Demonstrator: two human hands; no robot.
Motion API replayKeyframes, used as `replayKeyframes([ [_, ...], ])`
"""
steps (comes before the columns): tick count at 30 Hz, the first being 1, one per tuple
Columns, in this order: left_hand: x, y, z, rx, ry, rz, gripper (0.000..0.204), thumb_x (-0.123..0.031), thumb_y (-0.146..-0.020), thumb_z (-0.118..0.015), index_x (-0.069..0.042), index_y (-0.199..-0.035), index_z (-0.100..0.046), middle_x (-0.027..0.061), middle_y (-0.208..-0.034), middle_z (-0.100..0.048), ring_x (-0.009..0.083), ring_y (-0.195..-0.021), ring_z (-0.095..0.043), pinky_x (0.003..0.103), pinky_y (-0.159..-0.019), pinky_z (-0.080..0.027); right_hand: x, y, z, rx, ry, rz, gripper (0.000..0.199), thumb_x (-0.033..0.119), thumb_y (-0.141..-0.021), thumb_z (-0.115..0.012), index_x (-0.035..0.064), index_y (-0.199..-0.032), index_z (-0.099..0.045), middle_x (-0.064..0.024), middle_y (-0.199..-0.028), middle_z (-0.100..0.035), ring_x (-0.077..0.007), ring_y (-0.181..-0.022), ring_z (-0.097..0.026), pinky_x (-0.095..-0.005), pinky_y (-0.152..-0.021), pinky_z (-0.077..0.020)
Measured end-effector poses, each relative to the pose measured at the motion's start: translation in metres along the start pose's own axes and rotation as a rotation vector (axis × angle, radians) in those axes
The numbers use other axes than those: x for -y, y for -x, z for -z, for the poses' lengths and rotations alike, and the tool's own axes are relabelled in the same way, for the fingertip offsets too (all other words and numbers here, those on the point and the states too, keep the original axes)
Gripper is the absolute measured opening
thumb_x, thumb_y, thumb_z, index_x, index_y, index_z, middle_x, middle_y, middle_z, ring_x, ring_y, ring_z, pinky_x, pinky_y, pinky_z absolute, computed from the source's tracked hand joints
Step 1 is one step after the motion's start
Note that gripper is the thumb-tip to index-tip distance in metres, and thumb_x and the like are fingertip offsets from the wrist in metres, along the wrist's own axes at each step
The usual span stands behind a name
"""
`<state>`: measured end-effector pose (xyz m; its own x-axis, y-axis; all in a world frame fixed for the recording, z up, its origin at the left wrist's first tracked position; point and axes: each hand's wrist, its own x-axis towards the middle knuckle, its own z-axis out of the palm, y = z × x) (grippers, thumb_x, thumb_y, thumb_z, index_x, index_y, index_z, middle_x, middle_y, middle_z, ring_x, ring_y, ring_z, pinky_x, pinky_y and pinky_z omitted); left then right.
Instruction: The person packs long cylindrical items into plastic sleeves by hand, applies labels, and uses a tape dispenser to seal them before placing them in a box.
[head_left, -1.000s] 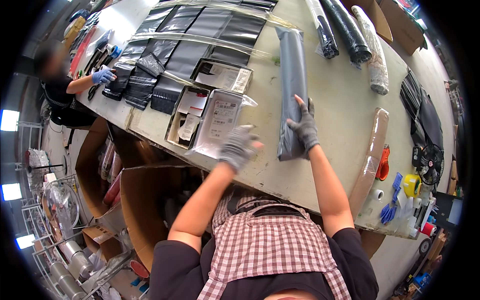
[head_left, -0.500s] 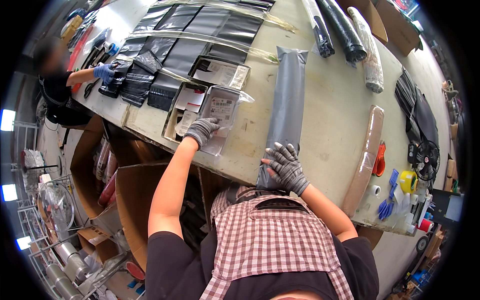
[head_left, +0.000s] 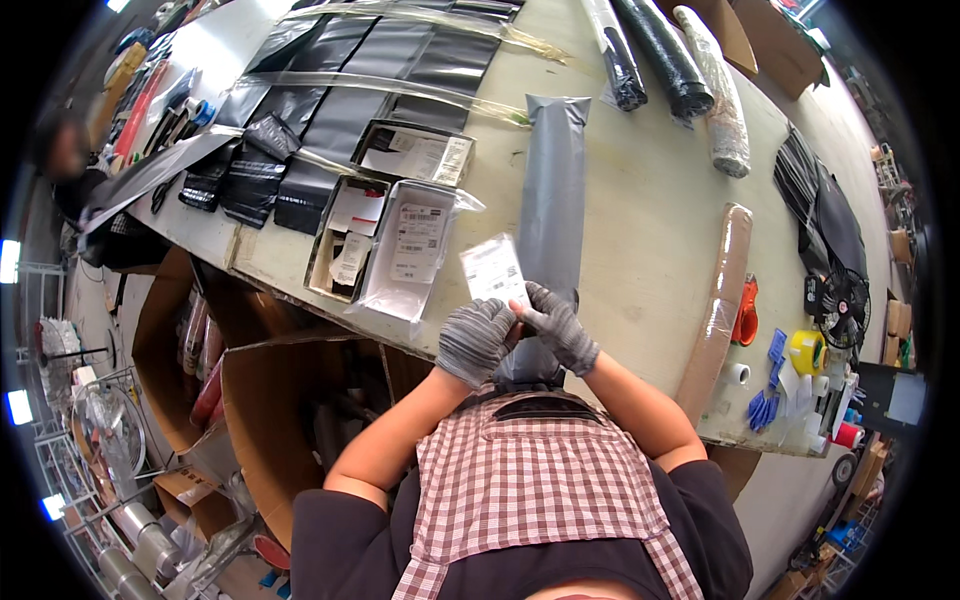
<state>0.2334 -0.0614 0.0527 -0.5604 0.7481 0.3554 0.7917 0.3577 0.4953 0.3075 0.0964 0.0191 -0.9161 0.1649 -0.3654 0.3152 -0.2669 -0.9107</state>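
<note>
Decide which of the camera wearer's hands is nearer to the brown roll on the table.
Right. The right hand is left of the brown roll, apart from it; the left hand is farther left, beyond the right one.

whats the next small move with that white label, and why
I'd try peeling up the white label's lower corner, since the left hand and right hand come together there. The long gray package lies close by, which may suit sticking it on, though I can't make out whether it has a backing.
</note>
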Motion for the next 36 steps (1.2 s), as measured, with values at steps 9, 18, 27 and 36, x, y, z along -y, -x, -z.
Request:
replayKeyframes([
  [9,-0.005,0.02,-0.003,0.098,1.365,1.095,0.023,-0.021,-0.083,-0.071,-0.002,-0.093,-0.065,0.0032,-0.079,-0.063,0.008,-0.061,-0.055,0.021,-0.055,-0.045,0.019,0.014,0.014,-0.223,0.009,0.109,0.026,0.015,-0.092,-0.054,-0.0029,-0.11,-0.06,-0.0052,-0.087,-0.064,-0.0099,-0.075,-0.06,-0.0257,-0.068,-0.051],
  [18,-0.012,0.016,-0.002,0.088,1.402,1.098,0.023,-0.024,-0.084,-0.069,-0.003,-0.091,-0.065,0.0021,-0.076,-0.062,0.0087,-0.061,-0.054,0.022,-0.055,-0.044,0.027,0.023,0.004,-0.258,-0.04,0.113,0.023,0.014,-0.092,-0.053,-0.0027,-0.107,-0.061,-0.0052,-0.084,-0.065,-0.0112,-0.073,-0.063,-0.0264,-0.066,-0.0511],
  [27,-0.021,0.015,0.004,0.07,1.4,1.106,0.023,-0.025,-0.083,-0.07,-0.005,-0.092,-0.066,0.0007,-0.076,-0.062,0.008,-0.062,-0.054,0.022,-0.057,-0.045,0.024,0.019,0.002,-0.273,0.04,0.174,0.021,0.012,-0.091,-0.054,-0.0027,-0.104,-0.061,-0.0075,-0.08,-0.065,-0.0106,-0.071,-0.063,-0.0271,-0.064,-0.0508],
  [36,-0.022,0.015,0.005,0.065,1.375,1.107,0.025,-0.028,-0.082,-0.071,-0.007,-0.092,-0.065,-0.0013,-0.067,-0.058,0.0072,-0.056,-0.052,0.021,-0.049,-0.043,0.017,0.018,0.007,-0.242,0.095,0.143,0.027,0.015,-0.091,-0.056,-0.002,-0.112,-0.059,-0.009,-0.093,-0.065,-0.0128,-0.081,-0.063,-0.027,-0.069,-0.0522],
])
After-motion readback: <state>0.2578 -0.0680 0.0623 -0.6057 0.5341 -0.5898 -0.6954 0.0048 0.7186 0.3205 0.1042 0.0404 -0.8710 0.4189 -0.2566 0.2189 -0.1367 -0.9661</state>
